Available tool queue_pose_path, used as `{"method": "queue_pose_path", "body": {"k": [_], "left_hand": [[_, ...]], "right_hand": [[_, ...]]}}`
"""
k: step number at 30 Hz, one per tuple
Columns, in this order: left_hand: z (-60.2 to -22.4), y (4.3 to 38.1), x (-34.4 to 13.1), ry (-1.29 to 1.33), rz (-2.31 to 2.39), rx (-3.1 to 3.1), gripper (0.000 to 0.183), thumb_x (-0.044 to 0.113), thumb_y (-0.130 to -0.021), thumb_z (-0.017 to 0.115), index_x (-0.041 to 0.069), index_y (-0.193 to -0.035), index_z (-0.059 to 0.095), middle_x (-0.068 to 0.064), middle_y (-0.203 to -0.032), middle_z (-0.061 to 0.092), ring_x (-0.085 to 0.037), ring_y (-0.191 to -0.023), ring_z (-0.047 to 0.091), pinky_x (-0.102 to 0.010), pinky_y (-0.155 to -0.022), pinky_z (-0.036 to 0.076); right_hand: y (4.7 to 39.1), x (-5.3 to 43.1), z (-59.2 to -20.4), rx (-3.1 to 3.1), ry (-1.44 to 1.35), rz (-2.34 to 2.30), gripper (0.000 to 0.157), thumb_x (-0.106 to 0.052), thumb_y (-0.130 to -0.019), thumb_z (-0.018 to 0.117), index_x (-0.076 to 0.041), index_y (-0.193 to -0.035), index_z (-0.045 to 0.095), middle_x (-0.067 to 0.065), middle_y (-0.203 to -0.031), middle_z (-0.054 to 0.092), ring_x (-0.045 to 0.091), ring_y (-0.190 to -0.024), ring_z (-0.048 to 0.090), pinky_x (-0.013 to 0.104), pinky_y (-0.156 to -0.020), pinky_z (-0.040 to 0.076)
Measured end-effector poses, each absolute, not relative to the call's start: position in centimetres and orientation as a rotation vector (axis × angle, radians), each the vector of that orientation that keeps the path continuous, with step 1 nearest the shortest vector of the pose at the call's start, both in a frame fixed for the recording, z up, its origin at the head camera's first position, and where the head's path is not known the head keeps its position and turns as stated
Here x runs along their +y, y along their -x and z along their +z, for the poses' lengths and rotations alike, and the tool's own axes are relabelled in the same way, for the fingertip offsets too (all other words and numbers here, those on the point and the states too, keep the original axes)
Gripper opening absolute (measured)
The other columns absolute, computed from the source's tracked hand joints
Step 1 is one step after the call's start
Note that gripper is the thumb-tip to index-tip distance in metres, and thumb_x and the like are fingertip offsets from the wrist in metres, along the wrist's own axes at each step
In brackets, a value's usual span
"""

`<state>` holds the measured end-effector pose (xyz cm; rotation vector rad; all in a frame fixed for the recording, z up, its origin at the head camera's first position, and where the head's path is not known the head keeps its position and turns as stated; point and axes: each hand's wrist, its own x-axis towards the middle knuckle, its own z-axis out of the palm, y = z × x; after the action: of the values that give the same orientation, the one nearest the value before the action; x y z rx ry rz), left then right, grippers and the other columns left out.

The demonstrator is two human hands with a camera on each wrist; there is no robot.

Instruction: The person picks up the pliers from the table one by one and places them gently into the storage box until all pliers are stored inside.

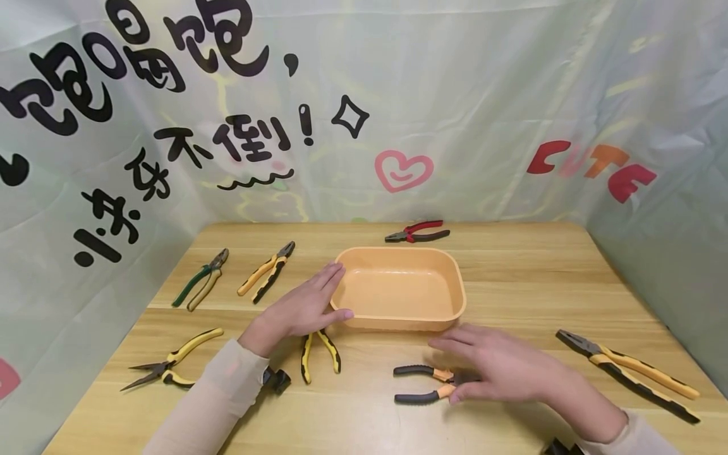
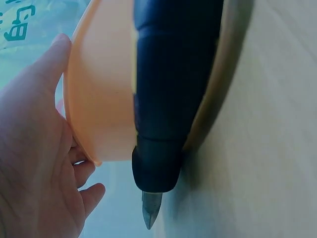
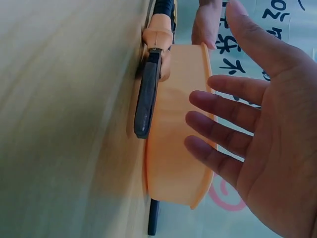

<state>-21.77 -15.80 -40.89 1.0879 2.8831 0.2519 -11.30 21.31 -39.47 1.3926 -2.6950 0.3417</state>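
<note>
The orange box (image 1: 400, 287) sits at the middle of the counter (image 1: 512, 272), and nothing shows inside it. The grip of your left hand (image 1: 301, 306) lies flat-fingered along its left side, thumb at the near left corner. Your right hand (image 1: 500, 363) spreads its fingers by the near right corner, its grip holding nothing; whether they touch the wall, you cannot tell. You seem to be steadying or settling the box. Lifting or shifting it would call for your right fingers to meet that wall.

Mind the orange-and-black pliers (image 1: 443, 375) below your right hand, near the box; reaching for them would call for lowering it and curling the fingers. The small yellow-and-black pliers (image 1: 330, 348) lie by the near left corner, partly hidden, where they could block a pull nearer.

Further out, red pliers (image 1: 409, 234) lie just beyond the far side, yellow-handled (image 1: 278, 260) and green-handled pliers (image 1: 214, 267) far left, long-nosed pliers (image 1: 166, 366) near left, partly behind your sleeve (image 1: 227, 379), and large pliers (image 1: 605, 355) at right.
</note>
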Motion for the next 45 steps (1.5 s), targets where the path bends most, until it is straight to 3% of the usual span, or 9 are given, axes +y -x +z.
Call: {"method": "queue_pose_path", "body": {"k": [17, 31, 40, 45], "left_hand": [[-40.7, 21.7, -15.8, -1.087, 0.247, 2.885, 0.098, 0.073, -0.094, 0.028, 0.000, -0.156, 0.008, -0.016, -0.162, 0.007, -0.024, -0.149, 0.002, -0.038, -0.118, 0.014], [-41.0, 21.7, -15.8, -1.089, 0.259, 2.891, 0.097, 0.073, -0.094, 0.028, 0.000, -0.156, 0.008, -0.015, -0.162, 0.006, -0.025, -0.149, 0.004, -0.038, -0.118, 0.015], [-41.0, 21.7, -15.7, -1.084, 0.266, 2.890, 0.097, 0.073, -0.094, 0.028, 0.001, -0.156, 0.009, -0.014, -0.162, 0.007, -0.024, -0.149, 0.004, -0.038, -0.118, 0.015], [-41.0, 21.7, -15.7, -1.078, 0.267, 2.888, 0.098, 0.074, -0.094, 0.028, 0.001, -0.156, 0.009, -0.014, -0.163, 0.007, -0.023, -0.149, 0.003, -0.038, -0.118, 0.015]], "right_hand": [[11.2, 20.9, -40.6, -2.805, -1.499, 0.361, 0.080, -0.067, -0.079, 0.063, -0.015, -0.139, 0.055, -0.006, -0.121, 0.060, 0.011, -0.105, 0.058, 0.037, -0.084, 0.053], [11.5, 21.0, -40.6, -2.892, -1.502, 0.370, 0.051, -0.049, -0.086, 0.071, -0.019, -0.126, 0.063, -0.016, -0.104, 0.054, 0.000, -0.089, 0.049, 0.029, -0.075, 0.050], [11.5, 20.9, -41.0, -2.815, -1.535, 0.387, 0.051, -0.055, -0.084, 0.069, -0.019, -0.120, 0.065, -0.017, -0.099, 0.052, -0.002, -0.083, 0.046, 0.025, -0.070, 0.048], [11.5, 20.7, -41.4, -2.730, -1.554, 0.393, 0.037, -0.038, -0.084, 0.077, -0.020, -0.114, 0.065, -0.018, -0.096, 0.052, -0.002, -0.081, 0.046, 0.024, -0.068, 0.048]]}}
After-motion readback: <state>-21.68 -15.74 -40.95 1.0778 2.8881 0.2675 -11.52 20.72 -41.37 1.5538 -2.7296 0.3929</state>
